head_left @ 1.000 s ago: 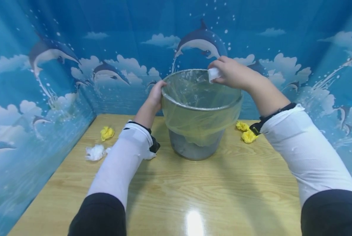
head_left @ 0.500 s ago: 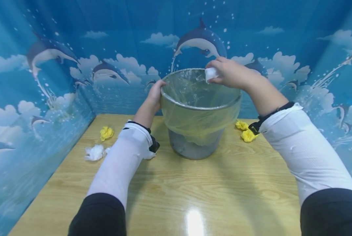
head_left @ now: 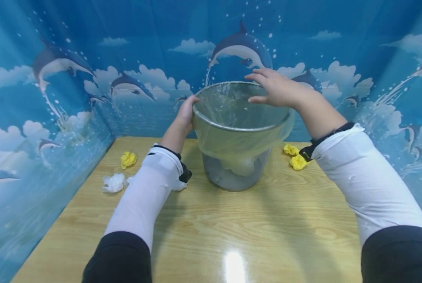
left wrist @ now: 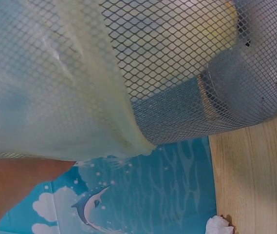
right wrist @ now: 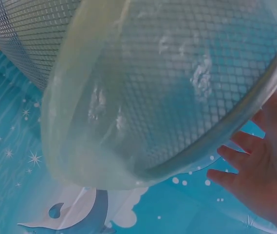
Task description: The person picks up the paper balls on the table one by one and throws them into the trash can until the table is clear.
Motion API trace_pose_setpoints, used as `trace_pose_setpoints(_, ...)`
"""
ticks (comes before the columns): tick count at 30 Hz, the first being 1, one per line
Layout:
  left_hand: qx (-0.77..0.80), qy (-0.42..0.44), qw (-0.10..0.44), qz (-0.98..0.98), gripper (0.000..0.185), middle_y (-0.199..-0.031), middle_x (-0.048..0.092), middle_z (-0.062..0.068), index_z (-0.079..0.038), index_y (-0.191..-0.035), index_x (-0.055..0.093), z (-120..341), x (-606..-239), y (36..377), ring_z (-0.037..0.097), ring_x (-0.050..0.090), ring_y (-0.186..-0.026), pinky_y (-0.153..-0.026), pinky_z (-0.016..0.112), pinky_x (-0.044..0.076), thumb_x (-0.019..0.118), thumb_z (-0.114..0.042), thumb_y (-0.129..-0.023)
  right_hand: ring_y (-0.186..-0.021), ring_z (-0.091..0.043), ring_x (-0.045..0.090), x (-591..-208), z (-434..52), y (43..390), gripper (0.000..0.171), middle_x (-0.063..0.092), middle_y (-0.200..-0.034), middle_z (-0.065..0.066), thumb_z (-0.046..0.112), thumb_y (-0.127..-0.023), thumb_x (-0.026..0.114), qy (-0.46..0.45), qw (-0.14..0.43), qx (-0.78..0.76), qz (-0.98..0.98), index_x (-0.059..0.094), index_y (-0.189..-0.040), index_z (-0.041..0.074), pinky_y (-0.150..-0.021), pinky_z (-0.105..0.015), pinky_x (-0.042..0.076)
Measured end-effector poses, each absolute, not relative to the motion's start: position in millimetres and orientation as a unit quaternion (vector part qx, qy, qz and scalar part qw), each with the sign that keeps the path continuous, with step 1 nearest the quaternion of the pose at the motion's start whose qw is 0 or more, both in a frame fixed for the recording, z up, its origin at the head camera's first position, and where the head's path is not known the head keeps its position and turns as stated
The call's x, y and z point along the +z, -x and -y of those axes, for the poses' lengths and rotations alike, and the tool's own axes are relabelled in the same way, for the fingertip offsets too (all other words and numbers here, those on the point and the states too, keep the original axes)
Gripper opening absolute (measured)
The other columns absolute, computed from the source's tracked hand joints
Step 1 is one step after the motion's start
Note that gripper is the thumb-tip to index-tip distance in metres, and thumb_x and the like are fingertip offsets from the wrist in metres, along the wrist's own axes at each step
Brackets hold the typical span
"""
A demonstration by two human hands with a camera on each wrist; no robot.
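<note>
A grey mesh bin (head_left: 232, 181) stands at the back of the wooden table, lined with a clear yellowish bag (head_left: 239, 145) folded over its rim. My left hand (head_left: 189, 108) grips the rim on the left side. Above the far right of the opening, my right hand (head_left: 259, 87) hovers with fingers spread, holding nothing. A whitish paper wad (head_left: 242, 167) shows through the bag near its bottom. The left wrist view shows the mesh wall (left wrist: 201, 73) and bag (left wrist: 46, 87) close up. In the right wrist view the right hand (right wrist: 262, 170) is spread beyond the rim (right wrist: 216, 141).
Loose paper wads lie on the table (head_left: 232, 228): a yellow one (head_left: 128, 159) and a white one (head_left: 114, 182) left of the bin, two yellow ones (head_left: 295, 160) on its right. Blue dolphin-print walls close in the left, back and right sides.
My right hand held a white paper wad over the bin; its fingers have spread and the wad has dropped into the bag. The left hand kept its grip on the rim.
</note>
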State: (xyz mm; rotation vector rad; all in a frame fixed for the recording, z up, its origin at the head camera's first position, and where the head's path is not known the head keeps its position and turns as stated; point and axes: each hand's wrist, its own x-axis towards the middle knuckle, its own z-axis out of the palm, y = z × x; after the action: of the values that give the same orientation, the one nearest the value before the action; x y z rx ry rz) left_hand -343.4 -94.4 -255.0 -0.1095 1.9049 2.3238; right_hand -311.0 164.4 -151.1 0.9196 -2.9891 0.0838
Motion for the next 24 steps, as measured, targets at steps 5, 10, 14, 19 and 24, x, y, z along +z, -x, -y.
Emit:
trace_pose_setpoints(5,0.771,0.035,0.069,-0.632,0.028,-0.103,0.049,-0.001,-0.013,-0.122,0.048,94.4,-254.8,343.4,0.012,0.05,-0.074,-0.072,0.027,0.043,0.039,-0.028,-0.1,-0.147,-0.044,-0.002,-151.8,-168.9,310.9,0.074,0.001,-0.16,-0.024,0.04,-0.099,0.052,-0.295,0.006,0.017,0.955,0.016,-0.155,0.008,-0.117,-0.059,0.005)
trace_pose_setpoints(10,0.773,0.03,0.072,-0.629,0.034,-0.102,0.052,0.001,-0.012,-0.129,0.047,94.5,-255.5,344.5,0.012,0.051,-0.074,-0.069,0.025,0.045,0.038,-0.028,-0.101,-0.146,-0.045,-0.008,-152.6,-174.5,312.1,0.074,-0.002,-0.161,-0.022,0.042,-0.099,0.05,-0.279,0.01,0.016,0.96,0.015,-0.155,0.009,-0.115,-0.062,0.004)
trace_pose_setpoints(14,0.775,0.027,0.072,-0.628,0.044,-0.117,0.05,0.002,-0.013,-0.141,0.041,95.5,-256.8,344.9,0.014,0.052,-0.087,-0.076,0.026,0.044,0.038,-0.027,-0.1,-0.146,-0.046,-0.008,-153.2,-180.2,313.5,0.074,-0.001,-0.161,-0.023,0.04,-0.099,0.051,-0.271,0.021,0.016,0.962,0.015,-0.155,0.008,-0.114,-0.064,0.003)
trace_pose_setpoints(19,0.774,0.018,0.067,-0.63,0.043,-0.128,0.048,0.005,-0.012,-0.14,0.043,96.1,-256.3,342.4,0.016,0.053,-0.092,-0.083,0.029,0.044,0.039,-0.026,-0.099,-0.145,-0.047,-0.011,-152.3,-188.8,314.4,0.074,-0.005,-0.16,-0.023,0.041,-0.1,0.049,-0.26,0.01,0.024,0.965,0.012,-0.156,0.009,-0.114,-0.065,0.001)
trace_pose_setpoints(24,0.776,0.018,0.066,-0.627,0.042,-0.123,0.049,0.003,-0.012,-0.138,0.044,95.5,-255.0,340.3,0.015,0.053,-0.09,-0.081,0.029,0.044,0.039,-0.026,-0.099,-0.144,-0.048,-0.01,-151.8,-197.3,314.0,0.075,-0.006,-0.16,-0.024,0.043,-0.1,0.047,-0.244,0.011,0.021,0.969,0.01,-0.156,0.009,-0.112,-0.067,0.002)
